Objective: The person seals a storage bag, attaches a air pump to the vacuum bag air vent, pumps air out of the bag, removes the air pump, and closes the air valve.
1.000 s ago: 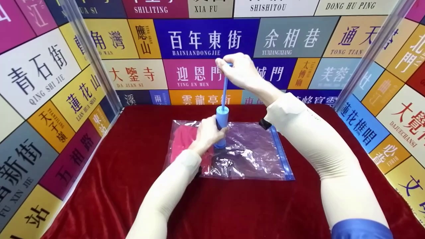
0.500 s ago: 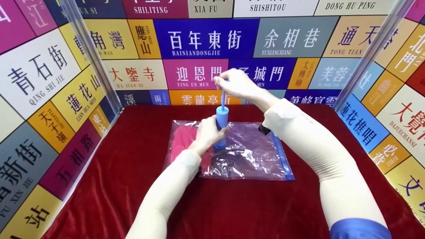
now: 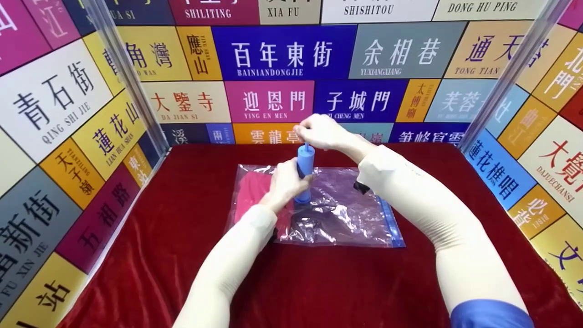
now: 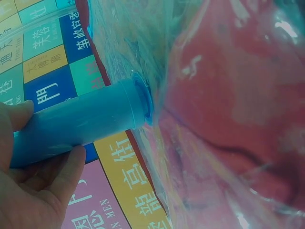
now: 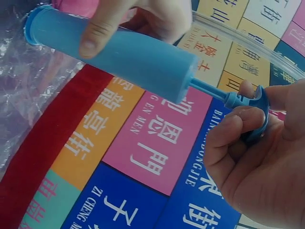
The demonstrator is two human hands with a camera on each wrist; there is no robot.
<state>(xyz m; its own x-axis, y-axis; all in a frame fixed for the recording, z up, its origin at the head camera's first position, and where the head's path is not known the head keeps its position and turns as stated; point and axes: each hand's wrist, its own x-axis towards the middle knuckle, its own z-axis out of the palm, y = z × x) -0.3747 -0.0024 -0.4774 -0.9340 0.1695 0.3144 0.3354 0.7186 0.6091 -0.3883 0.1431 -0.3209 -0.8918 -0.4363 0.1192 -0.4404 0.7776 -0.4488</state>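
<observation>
A blue hand pump [image 3: 305, 159] stands upright on a clear plastic storage bag [image 3: 341, 196], its base against the film. My left hand [image 3: 287, 181] grips the barrel, thumb and fingers wrapped round it. Above, my right hand [image 3: 321, 132] holds the pump's handle [image 5: 261, 110], fingers curled around the crosspiece. A short length of rod [image 5: 209, 89] shows between handle and barrel in the right wrist view. Folded pink-red cloth [image 3: 251, 193] lies inside the bag's left part. In the left wrist view, the pump's flanged base [image 4: 143, 100] meets the wrinkled plastic.
Dark red velvet cloth [image 3: 346, 282] covers the table under the bag. A blue zip strip [image 3: 391, 223] runs along the bag's right edge. Panels with printed street names [image 3: 282, 50] enclose the back and both sides, with clear corner posts [image 3: 136, 86].
My right hand has come down with the handle, and the rod has slid most of the way into the barrel. My left hand and the bag stay where they were.
</observation>
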